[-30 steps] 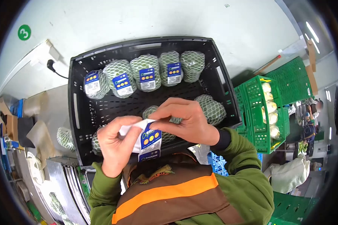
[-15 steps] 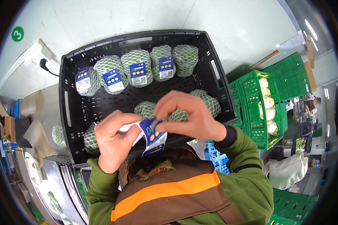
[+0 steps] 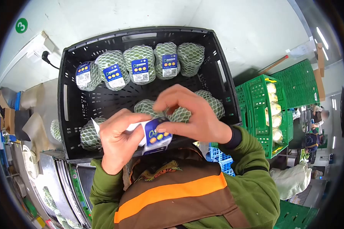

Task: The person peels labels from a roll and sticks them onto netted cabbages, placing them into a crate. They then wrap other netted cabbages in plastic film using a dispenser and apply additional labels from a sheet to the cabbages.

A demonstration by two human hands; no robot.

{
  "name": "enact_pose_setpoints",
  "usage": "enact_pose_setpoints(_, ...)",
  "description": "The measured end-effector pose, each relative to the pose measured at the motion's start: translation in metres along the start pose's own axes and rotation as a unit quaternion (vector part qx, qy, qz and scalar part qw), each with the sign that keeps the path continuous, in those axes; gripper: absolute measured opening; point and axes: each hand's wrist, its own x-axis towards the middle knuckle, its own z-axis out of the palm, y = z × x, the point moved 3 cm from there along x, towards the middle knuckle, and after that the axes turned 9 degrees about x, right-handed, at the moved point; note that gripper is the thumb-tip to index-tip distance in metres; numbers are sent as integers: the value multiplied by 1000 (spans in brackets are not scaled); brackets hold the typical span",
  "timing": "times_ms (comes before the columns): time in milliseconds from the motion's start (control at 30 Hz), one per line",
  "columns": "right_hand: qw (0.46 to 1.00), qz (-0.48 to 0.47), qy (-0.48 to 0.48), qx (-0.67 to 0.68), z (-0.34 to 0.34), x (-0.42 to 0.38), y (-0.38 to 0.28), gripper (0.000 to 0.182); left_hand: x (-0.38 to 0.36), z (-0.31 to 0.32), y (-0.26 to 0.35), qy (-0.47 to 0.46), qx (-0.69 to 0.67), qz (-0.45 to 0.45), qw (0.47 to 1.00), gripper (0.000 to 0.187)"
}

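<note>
Labels (image 3: 155,133) hang between the hands over the crate's (image 3: 220,72) near side: the left hand (image 3: 120,139) grips their white backing, the right hand (image 3: 197,114) seems to pinch the printed edge. Peeling looks underway; a clean release calls for a gentle pull. Netted packs (image 3: 91,137) crowd below; open room lies between rows.

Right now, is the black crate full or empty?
Neither: part full. In the crate, netted bundles line the far side and others sit nearer, with bare slotted bottom showing between.
</note>
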Motion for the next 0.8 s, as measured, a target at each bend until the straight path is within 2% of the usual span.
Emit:
enact_pose_setpoints(67,983,152,25,103,0,0,12,29,2,7,2,3,-23,32,999,25)
enact_pose_setpoints(100,969,195,-14,150,-1,-3,19,27,2,9,3,-2,-31,34,999,25)
enact_pose_setpoints(133,969,193,-17,152,0,-3,18,27,3,10,4,-7,-39,36,999,25)
enact_pose_setpoints(200,995,89,1,43,0,-3,11,24,1,10,3,7,-41,17,999,21)
enact_pose_setpoints(267,997,62,27,35,0,-6,8,24,-2,9,-2,33,-27,-12,999,16)
enact_pose_setpoints(333,999,-13,32,19,-1,-7,2,22,-4,9,-2,31,-31,-25,999,10)
enact_pose_setpoints(400,999,-31,29,26,-8,-4,-7,18,-5,7,-1,35,1,-12,999,10)
enact_pose_setpoints(433,999,-39,20,27,-21,-1,-11,17,-5,5,0,49,-25,-35,998,12)
enact_pose_setpoints(467,995,-46,79,30,-43,0,-12,15,-4,-5,5,59,50,-39,996,17)
enact_pose_setpoints(500,956,40,259,134,-99,7,-4,12,-13,-30,0,107,145,-1,984,21)
enact_pose_setpoints(533,959,67,267,68,-129,15,6,11,-19,-48,10,101,211,-1,972,23)
enact_pose_setpoints(567,962,127,224,91,-146,24,15,11,-30,-65,8,121,210,13,970,23)
enact_pose_setpoints(600,960,189,200,45,-164,27,40,16,-44,-83,6,153,166,21,974,22)
enact_pose_setpoints(633,958,243,151,7,-166,28,54,20,-54,-96,10,172,196,35,965,25)
enact_pose_setpoints(667,950,296,100,-32,-165,29,68,25,-72,-112,7,196,182,5,963,29)
enact_pose_setpoints(700,939,335,76,-2,-166,23,94,28,-90,-129,8,217,191,4,957,27)
enact_pose_setpoints(767,920,391,24,9,-166,12,137,32,-162,-183,-18,214,-48,59,974,19)
enact_pose_setpoints(800,912,409,-5,-9,-165,10,148,33,-240,-227,-56,526,-56,1,849,31)
